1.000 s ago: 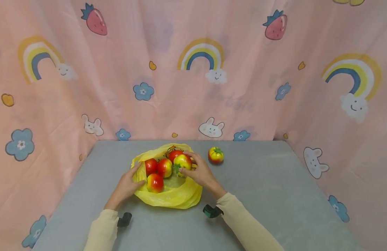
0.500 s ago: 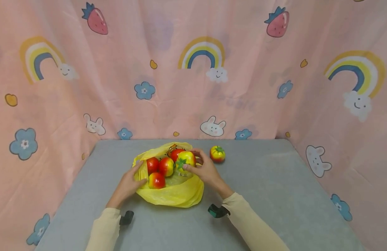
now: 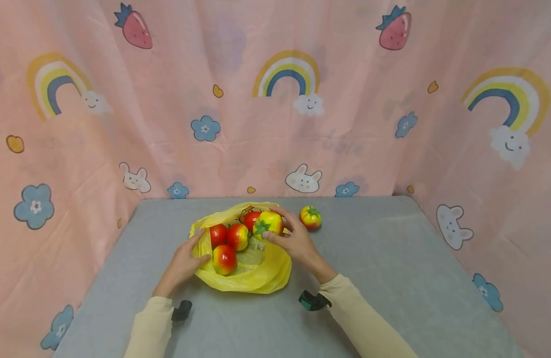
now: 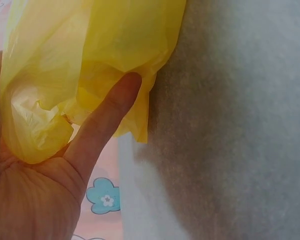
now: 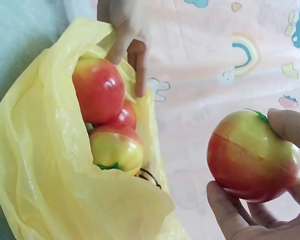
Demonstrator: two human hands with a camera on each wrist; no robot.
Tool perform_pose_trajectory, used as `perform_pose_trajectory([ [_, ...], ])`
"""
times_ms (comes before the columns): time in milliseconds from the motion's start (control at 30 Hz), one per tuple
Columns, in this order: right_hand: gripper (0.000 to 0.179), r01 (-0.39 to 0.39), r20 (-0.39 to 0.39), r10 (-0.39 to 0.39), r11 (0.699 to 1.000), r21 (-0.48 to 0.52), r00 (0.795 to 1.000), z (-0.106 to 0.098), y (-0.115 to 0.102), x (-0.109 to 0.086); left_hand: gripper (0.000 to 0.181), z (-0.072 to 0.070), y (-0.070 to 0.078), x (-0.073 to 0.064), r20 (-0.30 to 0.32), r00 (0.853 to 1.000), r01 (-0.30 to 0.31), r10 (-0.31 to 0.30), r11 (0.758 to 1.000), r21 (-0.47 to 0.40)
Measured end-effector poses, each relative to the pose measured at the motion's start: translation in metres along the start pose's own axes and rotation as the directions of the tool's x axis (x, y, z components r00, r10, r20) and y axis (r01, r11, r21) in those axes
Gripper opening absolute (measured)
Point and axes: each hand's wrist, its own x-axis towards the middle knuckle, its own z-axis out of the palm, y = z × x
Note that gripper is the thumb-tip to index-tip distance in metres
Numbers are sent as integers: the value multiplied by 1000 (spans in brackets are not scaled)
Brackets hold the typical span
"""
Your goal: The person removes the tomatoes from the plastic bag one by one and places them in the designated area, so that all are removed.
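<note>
A yellow plastic bag lies with its mouth spread, several glossy red-and-yellow fruits inside. At its left rim, my left hand holds the thin plastic. In the left wrist view, one finger lies along the bag's outside. My right hand grips another red-and-yellow fruit with a green leafy top, over the right part of the opening. The right wrist view shows this held fruit between thumb and fingers, apart from the bag.
A similar fruit with a green top sits on the grey table, right of the bag near the back. Behind the table hangs a pink patterned curtain. Dark wrist-worn devices show below both hands.
The right hand has moved right and slightly back with its fruit, uncovering more of the bag's inside. The left hand stays at the left rim. The view has shifted slightly.
</note>
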Motion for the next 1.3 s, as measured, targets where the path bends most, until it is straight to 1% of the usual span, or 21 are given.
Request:
perform_pose_trajectory([
  [233, 63, -22, -21, 21, 1000, -20, 1000, -5, 2, -2, 73, 0, 1, 0, 4, 1000, 9, -9, 1000, -5],
  [433, 65, -52, -43, 51, 998, -29, 998, -11, 3, -8, 73, 1, -1, 1, 0, 1000, -9, 9, 1000, -6],
  [567, 67, -30, -67, 29, 999, -17, 997, -17, 5, -10, 74, 3, -2, 2, 3, 1000, -1, 1, 1000, -14],
  [700, 63, 7, -84, -7, 1000, -1, 996, -23, 9, -9, 74, 3, -1, 2, 6, 1000, 6, -6, 1000, -8],
  [767, 60, 15, -86, -15, 1000, -9, 996, -26, 11, -8, 74, 3, -1, 2, 6, 1000, 10, -10, 1000, -5],
  [867, 58, 2, -91, -4, 1000, -25, 996, -29, 14, -8, 74, 2, -1, 1, 4, 1000, 25, -25, 1000, -8],
  [1000, 58, -30, -112, 26, 999, -36, 993, -34, 16, -9, 74, 2, 0, 1, 5, 1000, 23, -23, 1000, -2],
  [1300, 71, -39, -131, 33, 998, -44, 991, -45, 23, -9, 74, 0, 2, -1, -4, 1000, -1, 1, 1000, -21],
])
